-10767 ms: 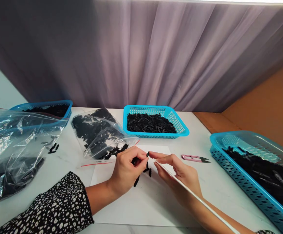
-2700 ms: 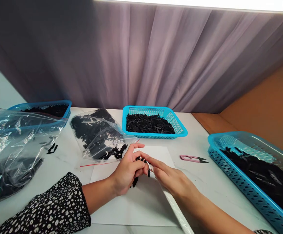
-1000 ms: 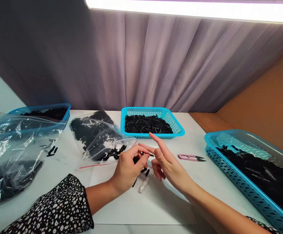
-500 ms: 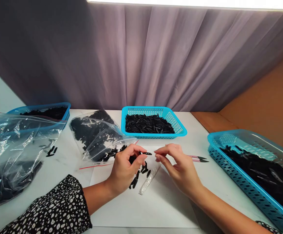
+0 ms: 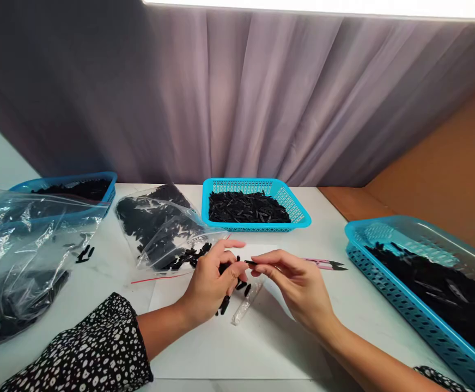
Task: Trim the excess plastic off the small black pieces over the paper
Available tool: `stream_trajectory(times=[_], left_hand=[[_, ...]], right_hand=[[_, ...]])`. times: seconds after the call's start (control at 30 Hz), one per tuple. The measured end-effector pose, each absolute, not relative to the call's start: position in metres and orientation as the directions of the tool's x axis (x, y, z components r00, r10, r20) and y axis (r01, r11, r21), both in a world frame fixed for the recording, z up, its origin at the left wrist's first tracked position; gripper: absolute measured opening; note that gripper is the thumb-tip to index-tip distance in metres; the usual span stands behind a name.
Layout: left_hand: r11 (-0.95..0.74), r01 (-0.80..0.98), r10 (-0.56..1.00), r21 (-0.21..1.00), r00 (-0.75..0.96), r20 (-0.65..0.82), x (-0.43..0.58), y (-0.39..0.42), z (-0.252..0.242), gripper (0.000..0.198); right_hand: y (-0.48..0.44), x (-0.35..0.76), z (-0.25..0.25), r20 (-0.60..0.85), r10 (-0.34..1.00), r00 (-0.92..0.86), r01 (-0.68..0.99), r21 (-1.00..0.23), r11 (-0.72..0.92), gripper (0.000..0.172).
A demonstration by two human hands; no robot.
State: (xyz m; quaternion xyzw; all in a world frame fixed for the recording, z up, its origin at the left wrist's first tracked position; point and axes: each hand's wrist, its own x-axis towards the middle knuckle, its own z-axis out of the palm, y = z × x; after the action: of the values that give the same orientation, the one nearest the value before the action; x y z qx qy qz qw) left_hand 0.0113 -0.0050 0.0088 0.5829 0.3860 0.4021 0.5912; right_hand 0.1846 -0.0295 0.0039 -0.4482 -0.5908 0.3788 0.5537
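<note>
My left hand (image 5: 212,280) is curled over a white sheet of paper (image 5: 237,337), its fingers closed on several small black plastic pieces. My right hand (image 5: 298,286) meets it fingertip to fingertip, pinching one thin black piece (image 5: 250,263) between thumb and forefinger. A few loose black pieces (image 5: 243,287) lie on the paper under the hands. A small clear plastic sleeve (image 5: 245,302) lies on the paper just below my right fingers.
A zip bag of black pieces (image 5: 159,226) lies left of my hands, a larger clear bag (image 5: 20,245) at far left. Blue baskets of black pieces stand at the back centre (image 5: 298,209), back left (image 5: 109,182) and right (image 5: 405,294). Pink snips (image 5: 325,264) lie beyond my right hand.
The long white strip my right hand held earlier is gone from it. A clear sleeve now lies on the paper. My right hand has closed in on the black piece at my left fingertips.
</note>
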Motion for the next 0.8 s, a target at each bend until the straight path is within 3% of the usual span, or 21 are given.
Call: stream_trajectory(times=[0.1,0.23,0.43,0.8], left_hand=[[0.089,-0.114,0.926,0.989,0.375,-0.040,0.0130,-0.0029,0.0115,0.026],[0.162,-0.172,0.923,0.972,0.373,-0.088,0.0138,-0.0010,0.0152,0.027],[0.261,-0.233,0.913,0.937,0.376,-0.161,0.0120,-0.0009,0.0171,0.021],[0.185,-0.106,0.895,0.977,0.429,-0.123,0.0132,-0.0022,0.0137,0.024]], right_hand=[[-0.0265,0.1838,0.0040,0.089,0.996,0.032,-0.125,-0.988,0.092,0.018],[-0.0231,0.1833,0.0042,-0.033,0.999,0.003,-0.286,-0.958,-0.031,0.026],[-0.0214,0.1842,0.0024,-0.068,0.998,0.004,-0.315,-0.947,-0.063,0.028],[-0.0242,0.1815,0.0039,0.020,0.999,0.042,-0.220,-0.975,0.028,0.032]])
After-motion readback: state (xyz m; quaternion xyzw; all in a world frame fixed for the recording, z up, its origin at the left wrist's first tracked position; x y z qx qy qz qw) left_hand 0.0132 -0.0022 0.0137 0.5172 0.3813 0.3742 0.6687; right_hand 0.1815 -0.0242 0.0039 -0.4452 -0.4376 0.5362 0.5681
